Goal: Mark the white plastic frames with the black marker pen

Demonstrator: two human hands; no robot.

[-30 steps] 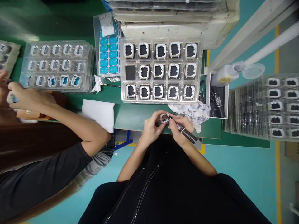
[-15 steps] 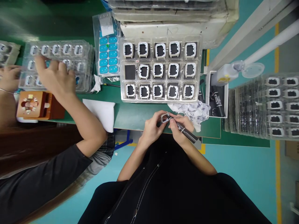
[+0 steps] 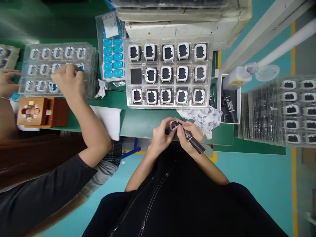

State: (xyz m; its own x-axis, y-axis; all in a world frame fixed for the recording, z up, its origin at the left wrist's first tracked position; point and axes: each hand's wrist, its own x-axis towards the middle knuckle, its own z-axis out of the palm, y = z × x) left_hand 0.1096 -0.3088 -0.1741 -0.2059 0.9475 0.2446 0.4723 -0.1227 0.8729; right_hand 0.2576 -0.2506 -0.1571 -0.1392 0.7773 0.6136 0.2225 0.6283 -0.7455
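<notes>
Left grip [image 3: 161,135] pinches a frame [image 3: 172,125]; right grip [image 3: 184,141] clasps a marker [image 3: 194,141], tip end at the frame, all just nearside of the tray [image 3: 168,106]. I'd brace both hands together, hold the frame steady and use light pressure.

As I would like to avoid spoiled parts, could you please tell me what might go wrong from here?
The marker in the right hand points into the small frame, so a slip might ink the wrong spot or the left hand.

The left hand's fingers hold the frame near the table's front edge; if their grip loosened, it could drop to the floor.

The crumpled paper lies close to the right hand and might get nudged.
</notes>
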